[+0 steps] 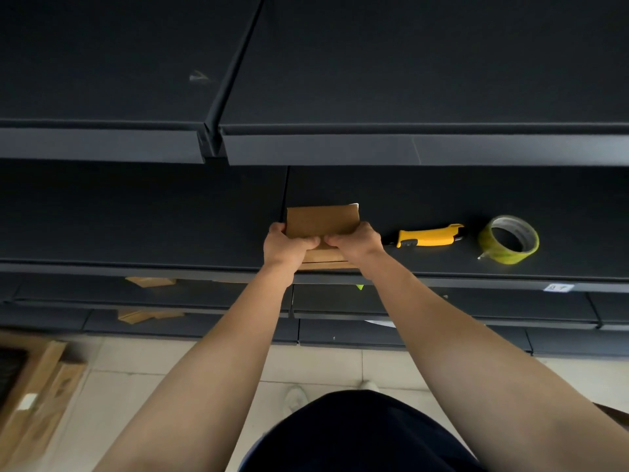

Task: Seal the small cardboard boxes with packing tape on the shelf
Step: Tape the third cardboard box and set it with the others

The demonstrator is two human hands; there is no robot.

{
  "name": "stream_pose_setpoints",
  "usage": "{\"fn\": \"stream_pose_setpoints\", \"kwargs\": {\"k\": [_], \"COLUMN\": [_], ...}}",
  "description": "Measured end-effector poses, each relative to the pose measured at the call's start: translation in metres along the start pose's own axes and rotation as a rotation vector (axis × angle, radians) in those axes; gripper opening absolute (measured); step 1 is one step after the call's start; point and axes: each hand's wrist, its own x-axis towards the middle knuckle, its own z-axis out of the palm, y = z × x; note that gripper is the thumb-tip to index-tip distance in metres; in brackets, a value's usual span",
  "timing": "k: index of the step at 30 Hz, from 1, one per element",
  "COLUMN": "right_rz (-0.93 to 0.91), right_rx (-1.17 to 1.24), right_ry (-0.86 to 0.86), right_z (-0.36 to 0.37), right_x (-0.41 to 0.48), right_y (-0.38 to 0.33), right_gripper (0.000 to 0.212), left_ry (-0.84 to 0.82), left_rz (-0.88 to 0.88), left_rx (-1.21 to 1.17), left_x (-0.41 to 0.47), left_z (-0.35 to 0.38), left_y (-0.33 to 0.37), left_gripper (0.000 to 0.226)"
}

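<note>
A small brown cardboard box (321,221) sits on the dark shelf (136,226), near its front edge. My left hand (286,247) grips the box's left side, with fingers curled over its top. My right hand (357,241) grips the right side the same way, and the thumbs of both hands meet on the near flap. A roll of clear yellowish packing tape (509,240) lies on the shelf to the right. Between the tape and my right hand lies a yellow and black utility knife (429,236).
Another dark shelf (374,148) overhangs above the work shelf. Lower shelves hold flat cardboard pieces (149,281). Flattened cardboard (30,396) lies stacked on the tiled floor at the lower left. My shoe (295,398) shows on the floor below.
</note>
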Motion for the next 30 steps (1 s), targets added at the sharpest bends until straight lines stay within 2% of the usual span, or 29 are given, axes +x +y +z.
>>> {"fn": "stream_pose_setpoints", "kwargs": {"k": [3, 5, 8, 16, 18, 21, 23, 24, 27, 30], "right_rz": [-0.014, -0.032, -0.048, -0.131, -0.173, -0.146, -0.071, -0.016, 0.152, 0.175], "right_rx": [0.034, 0.086, 0.157, 0.157, 0.179, 0.162, 0.042, -0.033, -0.202, -0.370], "right_ry": [0.002, -0.025, -0.063, -0.123, -0.006, 0.387, 0.607, 0.665, 0.609, 0.553], "right_z": [-0.003, -0.009, -0.019, -0.029, -0.043, -0.082, -0.111, -0.124, -0.151, -0.163], "right_x": [-0.002, -0.004, -0.005, -0.014, -0.012, -0.002, 0.008, 0.014, 0.026, 0.033], "right_y": [0.000, 0.003, 0.009, 0.018, 0.027, 0.049, 0.069, 0.079, 0.111, 0.137], "right_gripper": [0.070, 0.057, 0.042, 0.035, 0.030, 0.029, 0.036, 0.039, 0.053, 0.051], "left_ry": [0.037, 0.032, 0.015, 0.048, 0.044, 0.041, 0.051, 0.054, 0.057, 0.074], "left_rz": [-0.067, -0.086, -0.075, -0.002, 0.011, 0.012, 0.008, 0.000, -0.018, -0.015], "left_rx": [-0.082, -0.113, -0.111, -0.103, -0.075, -0.077, -0.053, -0.052, -0.056, -0.051], "left_x": [0.002, 0.006, 0.006, 0.003, 0.002, -0.001, -0.001, -0.001, 0.000, 0.000], "left_z": [0.001, 0.001, 0.000, 0.013, 0.017, 0.025, 0.030, 0.031, 0.034, 0.036], "left_y": [0.002, 0.002, 0.002, 0.001, -0.001, -0.004, -0.003, -0.001, 0.002, 0.001], "left_gripper": [0.066, 0.065, 0.052, 0.045, 0.054, 0.075, 0.075, 0.073, 0.072, 0.073]}}
